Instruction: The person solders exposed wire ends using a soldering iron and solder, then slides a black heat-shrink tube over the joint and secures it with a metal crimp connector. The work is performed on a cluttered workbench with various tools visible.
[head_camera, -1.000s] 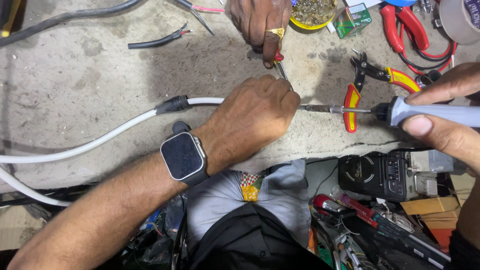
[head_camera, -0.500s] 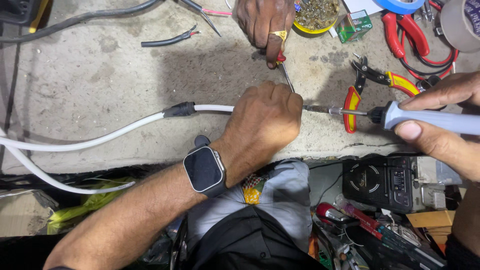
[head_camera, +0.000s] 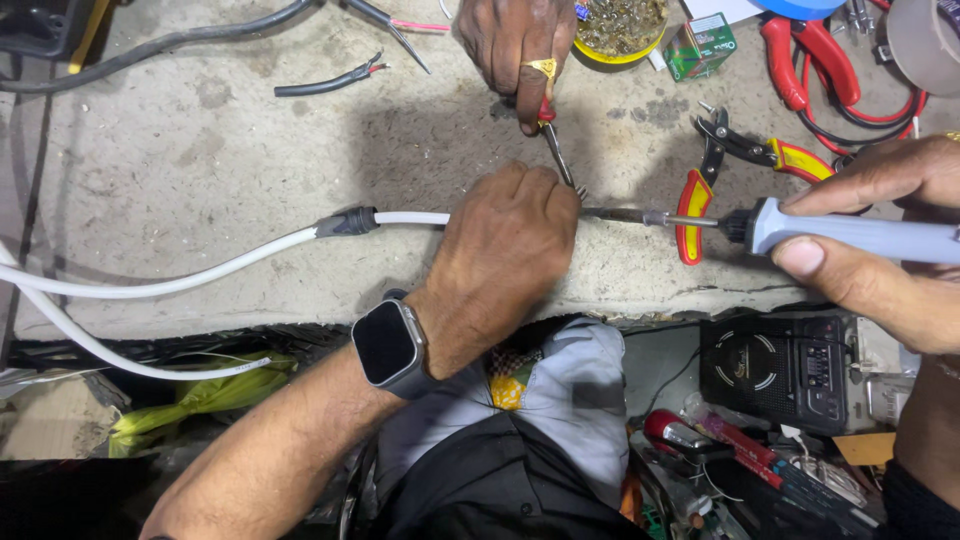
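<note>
From the head camera, looking down on a rough grey concrete bench (head_camera: 200, 150), the person's left hand (head_camera: 505, 250) is clenched over the end of a white round cable (head_camera: 200, 270) with a dark grey rubber collar (head_camera: 345, 222), pinning it flat to the bench; the cable's end itself is hidden under the fingers. The right hand (head_camera: 880, 250) grips the pale blue plastic handle of a soldering iron (head_camera: 780, 228), whose metal tip reaches in just beside the left hand's knuckles. From the far side of the bench another person's hand (head_camera: 515, 50), wearing a gold ring, holds a pair of slim red-handled metal tweezers (head_camera: 558, 150) whose points come down at the same spot. The joint is out of sight, so whether any solder has been laid there cannot be told; with iron, tweezers and cable all meeting at one point, the soldering looks to be under way rather than finished. Red-and-yellow-handled pliers (head_camera: 740, 170) lie on the bench near the iron, and a short black offcut of cable (head_camera: 325, 82) lies well apart.
</note>
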